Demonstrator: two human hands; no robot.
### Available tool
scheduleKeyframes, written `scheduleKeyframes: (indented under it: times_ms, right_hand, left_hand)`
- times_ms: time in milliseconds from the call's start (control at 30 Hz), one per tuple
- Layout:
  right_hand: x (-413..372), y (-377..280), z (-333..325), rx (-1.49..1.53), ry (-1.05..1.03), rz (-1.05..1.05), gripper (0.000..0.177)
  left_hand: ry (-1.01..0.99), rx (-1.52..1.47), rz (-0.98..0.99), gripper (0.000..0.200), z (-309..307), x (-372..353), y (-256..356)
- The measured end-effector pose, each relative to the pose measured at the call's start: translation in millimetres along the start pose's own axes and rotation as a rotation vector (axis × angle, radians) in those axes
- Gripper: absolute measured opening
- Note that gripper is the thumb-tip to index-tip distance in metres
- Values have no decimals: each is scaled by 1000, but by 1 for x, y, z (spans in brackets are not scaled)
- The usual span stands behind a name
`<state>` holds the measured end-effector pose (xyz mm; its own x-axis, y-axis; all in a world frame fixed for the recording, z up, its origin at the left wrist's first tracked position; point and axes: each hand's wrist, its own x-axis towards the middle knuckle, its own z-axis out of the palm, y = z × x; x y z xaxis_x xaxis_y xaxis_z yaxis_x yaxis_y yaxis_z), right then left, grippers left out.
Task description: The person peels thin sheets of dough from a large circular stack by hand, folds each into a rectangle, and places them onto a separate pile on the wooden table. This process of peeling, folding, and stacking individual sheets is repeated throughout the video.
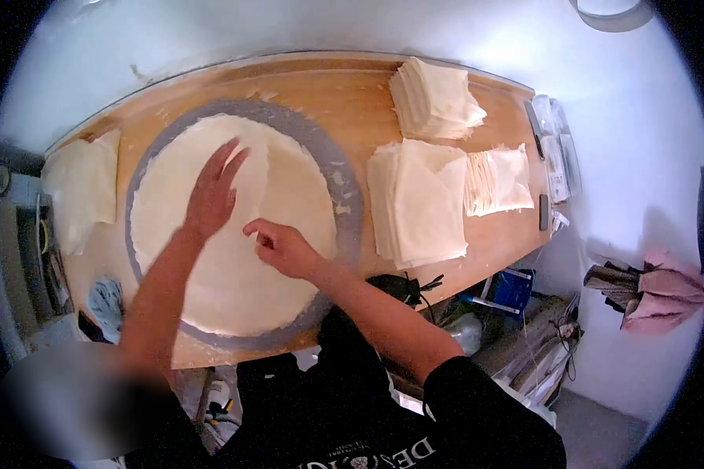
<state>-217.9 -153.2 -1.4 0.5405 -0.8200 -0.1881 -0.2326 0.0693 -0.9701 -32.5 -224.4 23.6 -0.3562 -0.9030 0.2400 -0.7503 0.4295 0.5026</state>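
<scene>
A large round sheet of pale dough (235, 289) lies on a round grey mat (350, 215) on the wooden table. Over the upper middle of the sheet is my left hand (213, 191), its fingers stretched out and parted, holding nothing. My right hand (283, 248) is just right of the sheet's middle, fingers curled in and the index finger bent toward the left; whether anything is between its fingers is hidden. A faint edge runs down the sheet above my right hand, like an overlapping layer.
Stacks of folded pale sheets stand on the right of the wooden table (313, 82): one at the back (434, 98), a larger one (422, 203) in front, a smaller one (508, 180) beside it. Another folded sheet (82, 187) lies far left. A blue cloth (104, 307) is at the left edge.
</scene>
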Motion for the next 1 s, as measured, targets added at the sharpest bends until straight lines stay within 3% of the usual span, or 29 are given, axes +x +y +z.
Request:
scheduleKeyframes:
  times_ms: [100, 133, 267, 333, 367, 400, 433, 500, 533, 600, 700, 833, 933, 1000]
  right_hand:
    - [-4, -6, -4, -106, -61, -25, 28]
    - [-5, -5, -5, -103, -52, -16, 28]
    - [-1, -6, -9, -84, -131, -5, 25]
    - [4, 3, -11, -93, -164, -2, 23]
    - [8, 19, -10, -200, -20, -106, 24]
    - [12, 30, -9, -305, 122, -212, 25]
    - [18, 31, -14, -300, 121, -217, 25]
    - [32, 36, -34, -367, 364, -111, 37]
    - [40, 42, -41, -361, 361, -111, 37]
    - [55, 54, -52, -296, 304, 79, 47]
    - [67, 64, -64, -276, 199, 201, 51]
    - [46, 50, -51, -431, 29, 84, 44]
    - [10, 51, -40, -639, -61, 201, 41]
    - [-23, 53, -39, -687, -104, 172, 40]
  left_hand:
    - [-211, 313, 481, 54, 4, 52, -37]
    - [-327, 273, 551, 46, 0, 63, -41]
    - [-475, 252, 591, 33, -10, 76, -31]
    - [-442, 106, 373, 16, -6, 68, -37]
    - [-447, 109, 376, 16, -10, 66, -42]
    - [-527, 240, 518, 12, -18, 64, -47]
    - [-606, 373, 658, 10, -27, 60, -52]
    - [-581, 413, 650, 9, -41, 45, -59]
    - [-552, 448, 646, 8, -47, 35, -60]
    - [-587, 460, 587, 8, -60, 12, -60]
    - [-589, 446, 504, 9, -83, -27, -44]
    - [-584, 383, 396, 15, -116, -74, -6]
    - [-582, 369, 354, 17, -130, -105, 19]
    - [-591, 360, 316, 17, -139, -117, 40]
